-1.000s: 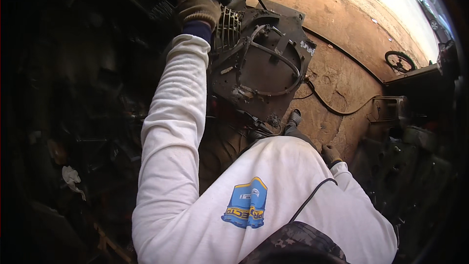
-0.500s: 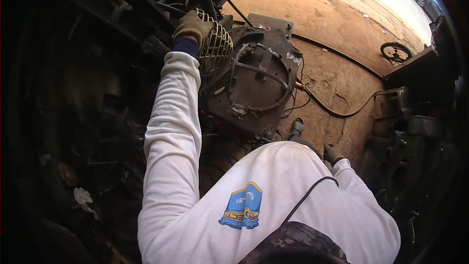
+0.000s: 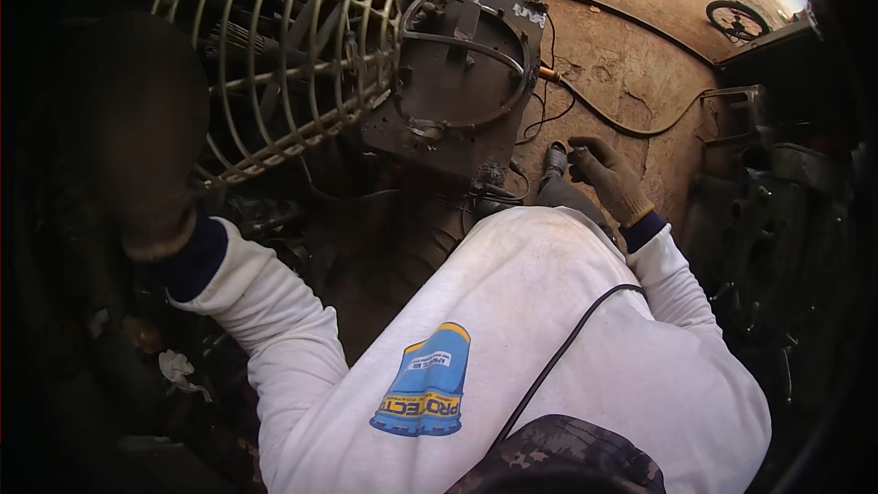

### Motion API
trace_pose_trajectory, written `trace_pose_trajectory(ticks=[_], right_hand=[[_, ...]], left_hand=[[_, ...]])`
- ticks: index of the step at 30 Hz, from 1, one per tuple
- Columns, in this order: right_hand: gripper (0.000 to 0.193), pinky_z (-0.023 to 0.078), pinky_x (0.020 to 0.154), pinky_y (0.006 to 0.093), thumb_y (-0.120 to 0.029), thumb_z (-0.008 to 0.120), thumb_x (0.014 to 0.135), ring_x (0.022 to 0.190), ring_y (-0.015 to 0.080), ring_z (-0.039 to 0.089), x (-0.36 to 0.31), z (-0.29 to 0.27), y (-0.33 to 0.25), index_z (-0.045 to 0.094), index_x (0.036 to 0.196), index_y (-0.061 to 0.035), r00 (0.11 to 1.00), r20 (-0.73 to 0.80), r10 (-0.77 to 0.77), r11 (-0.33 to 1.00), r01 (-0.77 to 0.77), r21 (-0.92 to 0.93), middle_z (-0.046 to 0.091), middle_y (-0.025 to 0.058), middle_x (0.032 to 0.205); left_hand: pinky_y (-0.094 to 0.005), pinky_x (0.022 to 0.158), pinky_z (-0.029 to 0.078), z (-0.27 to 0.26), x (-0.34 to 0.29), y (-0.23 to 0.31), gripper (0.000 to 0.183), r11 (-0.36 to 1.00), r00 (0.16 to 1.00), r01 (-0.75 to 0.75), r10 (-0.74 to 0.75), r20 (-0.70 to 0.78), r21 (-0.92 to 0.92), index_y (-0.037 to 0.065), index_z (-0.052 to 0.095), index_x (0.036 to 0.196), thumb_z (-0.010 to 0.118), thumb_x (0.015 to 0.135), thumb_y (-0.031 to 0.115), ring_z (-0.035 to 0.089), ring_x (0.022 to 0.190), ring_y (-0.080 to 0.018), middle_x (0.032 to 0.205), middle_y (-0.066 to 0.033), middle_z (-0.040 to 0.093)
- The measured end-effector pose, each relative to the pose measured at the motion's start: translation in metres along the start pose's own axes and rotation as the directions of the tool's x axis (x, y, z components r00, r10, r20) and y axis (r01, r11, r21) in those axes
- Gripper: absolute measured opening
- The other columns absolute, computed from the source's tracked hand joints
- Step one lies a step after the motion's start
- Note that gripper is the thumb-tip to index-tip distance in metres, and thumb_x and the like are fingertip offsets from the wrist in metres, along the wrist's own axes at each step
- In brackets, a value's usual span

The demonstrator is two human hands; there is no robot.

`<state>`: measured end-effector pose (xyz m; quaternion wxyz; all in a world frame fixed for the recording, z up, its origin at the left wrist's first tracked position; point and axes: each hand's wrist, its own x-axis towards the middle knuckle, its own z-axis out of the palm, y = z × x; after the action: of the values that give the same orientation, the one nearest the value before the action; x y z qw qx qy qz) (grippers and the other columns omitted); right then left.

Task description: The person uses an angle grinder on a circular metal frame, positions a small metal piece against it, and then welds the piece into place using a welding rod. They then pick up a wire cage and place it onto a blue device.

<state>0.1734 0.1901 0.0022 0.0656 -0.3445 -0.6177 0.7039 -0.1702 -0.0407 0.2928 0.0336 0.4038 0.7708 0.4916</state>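
Observation:
My left hand (image 3: 155, 146), in a dark glove, is raised close at the left and closed on a domed wire cage (image 3: 306, 64) of pale metal bars. Shadow hides most of its fingers. The cage's narrower end reaches over the left side of a dark metal bench top (image 3: 430, 133), beside a metal ring (image 3: 523, 91) with a bar across it. My right hand (image 3: 613, 178), in a brown knit glove, hovers low at the right above my leg. Its fingers are loosely bent and apart, with nothing visible in them.
A hose (image 3: 631, 131) with a copper-coloured end runs across the dirt floor from the bench. A small wheel (image 3: 736, 22) lies farther off. Dark metal parts (image 3: 764, 220) stand at the right. Crumpled white paper (image 3: 180, 371) lies among clutter at the left.
My left hand has brought the wire cage back from beyond the bench, close toward me. My right hand has come forward and up from beside my body.

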Motion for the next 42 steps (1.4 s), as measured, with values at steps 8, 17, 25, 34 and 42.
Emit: trace_pose_trajectory(ticks=[8,17,25,34,42], right_hand=[[0.056,0.051,0.1,0.0349,-0.041,0.05,0.106,0.118,0.019,0.06,-0.001,0.05,-0.056,0.046,0.144,0.0004,0.847,0.504,-0.167,0.827,-0.158,0.539,0.061,0.0145,0.131],[0.047,0.055,0.088,0.0326,-0.032,0.051,0.104,0.101,0.0193,0.067,0.007,0.041,-0.042,0.053,0.137,0.0022,0.732,0.61,0.303,0.951,-0.275,-0.142,0.068,0.0138,0.116],[0.05,0.05,0.095,0.0402,-0.045,0.049,0.1,0.107,0.0297,0.067,0.014,0.054,-0.025,0.065,0.123,-0.004,0.837,0.46,0.296,0.924,-0.13,-0.359,0.07,0.0175,0.114],[0.052,0.052,0.094,0.0366,-0.038,0.052,0.102,0.108,0.0262,0.066,0.009,0.07,-0.009,0.055,0.136,0.0018,0.845,0.335,0.417,0.895,-0.315,-0.317,0.067,0.0189,0.118],[0.051,0.056,0.086,0.0324,-0.032,0.053,0.103,0.1,0.0207,0.067,0.004,0.074,-0.023,0.05,0.139,0.0045,0.836,0.307,0.455,0.884,-0.383,-0.268,0.065,0.017,0.12]], left_hand=[[-0.0314,0.097,0.053,0.074,-0.106,-0.072,0.047,0.661,0.888,0.454,-0.389,0.245,-0.597,-0.005,0.052,0.138,0.066,0.096,0.012,0.067,0.109,-0.0191,0.123,-0.0135,0.068],[-0.0322,0.098,0.052,0.105,-0.171,-0.105,0.054,0.584,0.703,0.696,-0.674,0.228,-0.418,-0.007,0.052,0.138,0.07,0.094,0.018,0.066,0.11,-0.0195,0.124,-0.0138,0.067],[-0.0346,0.102,0.047,0.118,-0.186,-0.103,0.06,0.672,0.73,0.673,-0.67,0.133,-0.308,-0.009,0.051,0.138,0.071,0.093,0.025,0.062,0.116,-0.0219,0.128,-0.0158,0.065],[-0.0353,0.103,0.046,0.118,-0.179,-0.102,0.054,0.681,0.731,0.668,-0.675,0.097,-0.298,-0.01,0.052,0.137,0.067,0.093,0.018,0.062,0.114,-0.0219,0.126,-0.0163,0.065],[-0.0368,0.105,0.045,0.12,-0.175,-0.096,0.06,0.694,0.713,0.691,-0.7,0.035,-0.203,-0.011,0.053,0.136,0.07,0.086,0.018,0.062,0.115,-0.023,0.125,-0.0167,0.065]])
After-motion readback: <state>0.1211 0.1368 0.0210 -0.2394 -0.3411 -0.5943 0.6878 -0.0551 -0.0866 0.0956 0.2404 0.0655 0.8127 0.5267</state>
